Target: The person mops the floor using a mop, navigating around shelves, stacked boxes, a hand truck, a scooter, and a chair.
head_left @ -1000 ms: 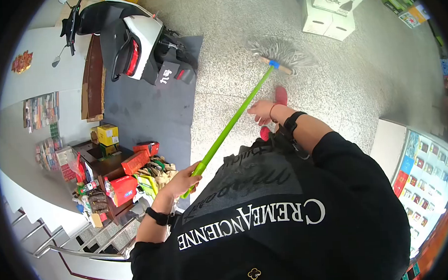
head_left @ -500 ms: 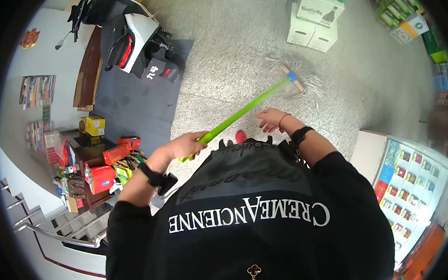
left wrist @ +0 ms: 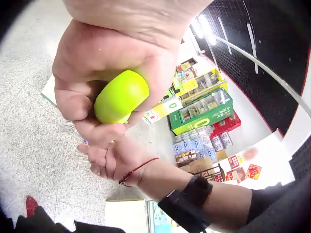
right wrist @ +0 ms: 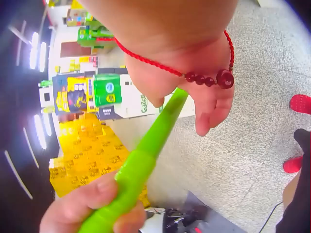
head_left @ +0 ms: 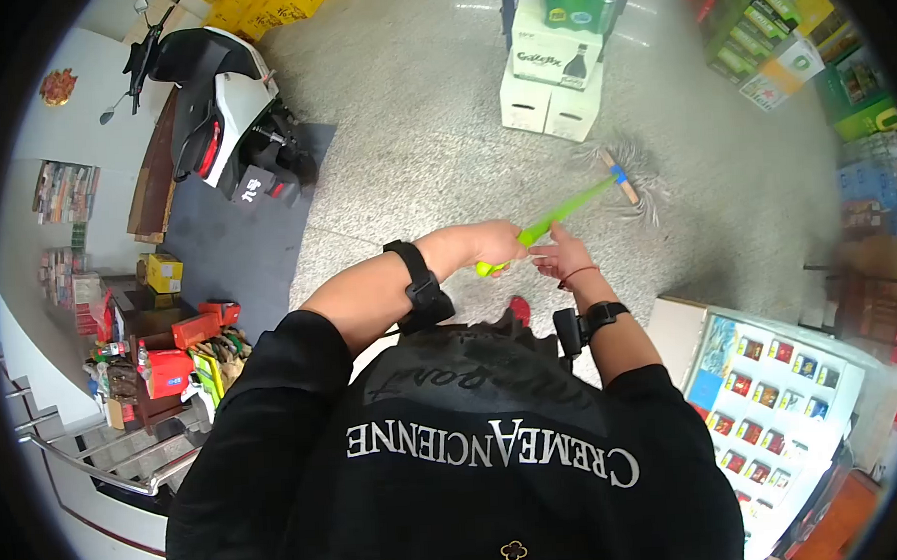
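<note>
A mop with a bright green handle (head_left: 574, 208) reaches forward from the person in the head view. Its grey string head (head_left: 649, 207) spreads on the floor below a blue joint and a wooden bar. My left hand (head_left: 495, 244) grips the handle near its rounded end; the left wrist view shows fingers curled round the green end cap (left wrist: 122, 97). Close ahead of it is my right hand (head_left: 570, 259), its fingers loosely bent beside the handle. In the right wrist view the green pole (right wrist: 150, 141) passes between that hand's thumb and fingers, which are not closed round it.
White cartons (head_left: 549, 60) with a green pack on top stand on the speckled floor beyond the mop. A scooter (head_left: 222, 100) is parked at left on a dark mat (head_left: 229, 245). A glass display case (head_left: 773, 386) stands at right, and stacked drink boxes (head_left: 774, 51) line the far right.
My left hand has moved forward and right with the handle's end, close to my right hand. The mop head has swung right, and the head view has shifted.
</note>
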`<state>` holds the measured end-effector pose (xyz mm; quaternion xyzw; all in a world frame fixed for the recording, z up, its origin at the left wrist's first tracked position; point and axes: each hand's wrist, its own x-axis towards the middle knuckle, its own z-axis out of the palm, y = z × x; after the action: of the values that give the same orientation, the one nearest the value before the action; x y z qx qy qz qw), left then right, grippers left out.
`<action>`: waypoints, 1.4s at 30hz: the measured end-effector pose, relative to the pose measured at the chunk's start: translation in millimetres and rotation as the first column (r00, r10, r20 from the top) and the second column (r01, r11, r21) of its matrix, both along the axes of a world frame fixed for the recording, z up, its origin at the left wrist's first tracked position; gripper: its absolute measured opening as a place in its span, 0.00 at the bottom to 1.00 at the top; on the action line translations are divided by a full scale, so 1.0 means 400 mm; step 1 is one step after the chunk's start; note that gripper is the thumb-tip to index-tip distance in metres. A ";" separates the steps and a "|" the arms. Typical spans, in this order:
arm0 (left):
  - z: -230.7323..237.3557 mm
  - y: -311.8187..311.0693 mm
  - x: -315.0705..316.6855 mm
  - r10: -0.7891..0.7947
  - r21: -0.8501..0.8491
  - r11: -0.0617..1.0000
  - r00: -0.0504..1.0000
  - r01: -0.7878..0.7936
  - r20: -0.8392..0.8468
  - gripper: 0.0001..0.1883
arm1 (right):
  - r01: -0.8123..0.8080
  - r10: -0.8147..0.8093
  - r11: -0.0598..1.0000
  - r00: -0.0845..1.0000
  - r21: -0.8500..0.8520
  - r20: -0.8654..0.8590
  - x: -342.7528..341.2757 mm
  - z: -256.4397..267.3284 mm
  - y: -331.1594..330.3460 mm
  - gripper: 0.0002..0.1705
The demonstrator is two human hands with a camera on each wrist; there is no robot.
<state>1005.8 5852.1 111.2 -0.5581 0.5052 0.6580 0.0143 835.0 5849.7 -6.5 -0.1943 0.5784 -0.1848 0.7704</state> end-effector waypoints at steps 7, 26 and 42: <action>-0.002 -0.044 -0.046 -0.183 -0.108 0.976 0.982 0.187 0.044 0.14 | -0.444 0.272 0.697 0.890 -0.563 -0.366 -0.084 -0.280 -0.101 0.23; 0.209 -0.480 -0.157 -0.409 0.120 0.911 0.900 0.394 0.148 0.15 | -0.627 0.631 0.775 0.774 -0.080 0.042 -0.244 0.143 -0.467 0.27; 0.066 -0.852 -1.195 -0.444 -0.018 0.895 0.894 0.446 0.050 0.11 | -0.035 0.002 0.956 0.994 -0.293 -0.113 -1.140 0.344 -0.606 0.25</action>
<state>527.7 5511.3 137.6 -0.4423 0.6286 0.6174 0.1674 378.9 5607.4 131.2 -0.3223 0.5847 -0.2504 0.7011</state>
